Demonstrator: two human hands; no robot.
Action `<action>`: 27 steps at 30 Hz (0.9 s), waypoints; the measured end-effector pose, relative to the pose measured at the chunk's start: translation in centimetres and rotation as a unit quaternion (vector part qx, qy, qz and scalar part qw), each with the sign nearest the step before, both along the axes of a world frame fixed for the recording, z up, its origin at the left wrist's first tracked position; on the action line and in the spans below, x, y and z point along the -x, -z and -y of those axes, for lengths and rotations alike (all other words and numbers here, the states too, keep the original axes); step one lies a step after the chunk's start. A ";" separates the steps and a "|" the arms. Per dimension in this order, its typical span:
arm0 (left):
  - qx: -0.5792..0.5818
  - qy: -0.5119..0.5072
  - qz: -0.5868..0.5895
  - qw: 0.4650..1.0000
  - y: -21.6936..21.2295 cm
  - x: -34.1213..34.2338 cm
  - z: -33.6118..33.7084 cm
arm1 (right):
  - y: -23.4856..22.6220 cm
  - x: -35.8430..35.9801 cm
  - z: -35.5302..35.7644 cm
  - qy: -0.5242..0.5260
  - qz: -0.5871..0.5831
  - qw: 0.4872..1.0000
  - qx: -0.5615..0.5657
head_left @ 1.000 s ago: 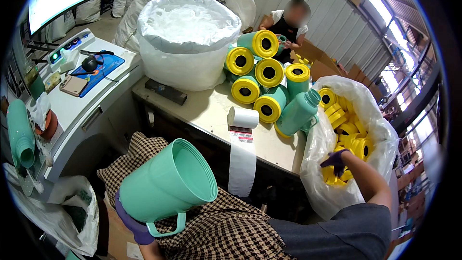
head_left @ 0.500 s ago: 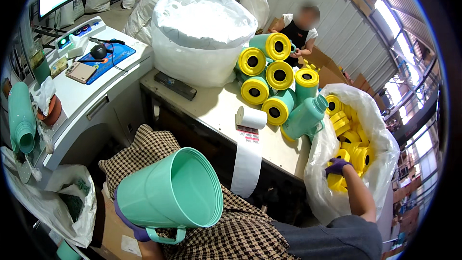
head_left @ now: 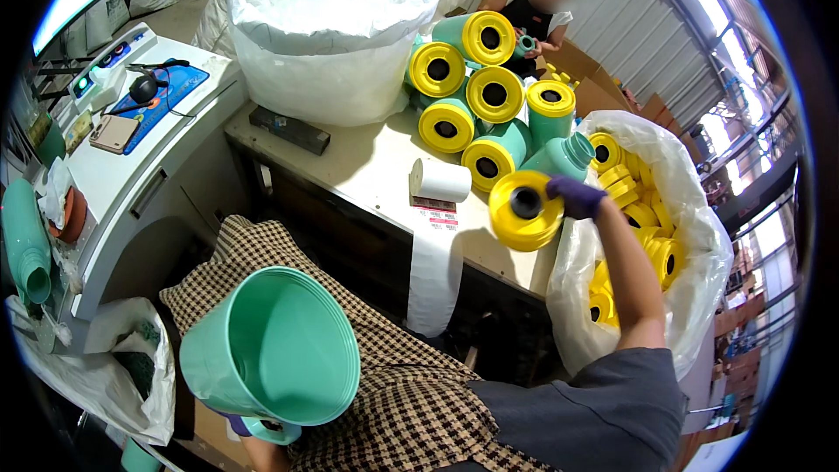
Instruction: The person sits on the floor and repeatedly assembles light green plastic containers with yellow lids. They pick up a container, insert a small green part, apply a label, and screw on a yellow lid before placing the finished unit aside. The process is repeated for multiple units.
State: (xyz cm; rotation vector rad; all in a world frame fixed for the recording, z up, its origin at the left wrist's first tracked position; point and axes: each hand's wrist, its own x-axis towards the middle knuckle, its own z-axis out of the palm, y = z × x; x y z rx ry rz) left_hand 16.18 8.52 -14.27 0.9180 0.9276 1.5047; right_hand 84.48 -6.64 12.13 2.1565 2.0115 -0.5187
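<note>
My left hand [head_left: 238,425], in a purple glove and mostly hidden behind it, holds a large mint-green plastic jug [head_left: 210,358]. The jug lies tilted over my lap, its wide threaded mouth facing up and right, its handle low. In my gloved right hand [head_left: 577,198] is a round yellow lid [head_left: 533,232] with a black centre, gripped at its right edge above the table's front edge. Behind it, several green jugs with yellow ends [head_left: 496,94] are stacked on the table. A green jug with a narrow neck [head_left: 559,157] stands partly hidden by the lid.
A clear plastic bag [head_left: 699,236] of yellow lids stands at the right. On the table [head_left: 367,157] are a label roll [head_left: 441,181], a dark metal bar [head_left: 289,129] and a big white sack [head_left: 323,79]. A white desk [head_left: 188,114] is at left; another person [head_left: 533,13] sits beyond.
My right hand has come up out of the bag and moved left with a yellow lid. The jug in my left hand has turned its mouth more upward. The view has shifted slightly.
</note>
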 end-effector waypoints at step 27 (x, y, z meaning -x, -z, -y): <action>-0.050 -0.219 -0.228 0.947 -6.0 4.4 2.3 | -1.5 17.3 -16.6 0.088 -0.620 0.780 -0.016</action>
